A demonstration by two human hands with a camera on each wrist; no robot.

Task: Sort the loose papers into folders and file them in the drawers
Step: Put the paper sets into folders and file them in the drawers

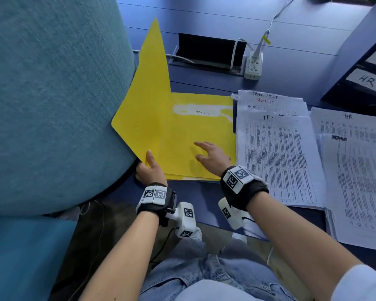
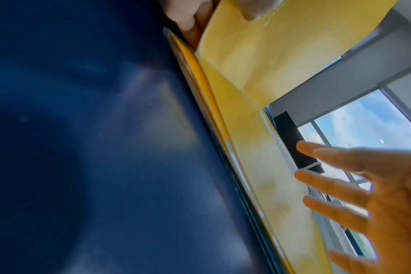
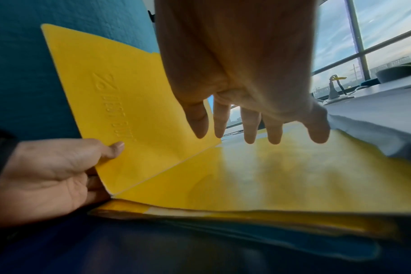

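Note:
A yellow folder (image 1: 195, 137) lies open on the blue desk, its inside marked "IT". My left hand (image 1: 149, 168) pinches the near corner of the raised front cover (image 1: 146, 101), thumb on its inner face; the cover (image 3: 120, 103) stands up against a teal chair back. My right hand (image 1: 211, 156) hovers open, fingers spread, just over the folder's inner page (image 3: 282, 172). To the right lie paper stacks: one headed "IT" (image 1: 276, 153), one "HR" (image 1: 347, 124), one "ADMIN" (image 1: 356, 187). More folders (image 3: 246, 220) lie under the yellow one.
A teal chair back (image 1: 52, 94) presses close on the left. A white power strip (image 1: 253, 65) with cables and a black cable hatch (image 1: 206, 52) sit behind the folder. Labelled drawers, one marked "HR" (image 1: 367, 80), stand at the far right.

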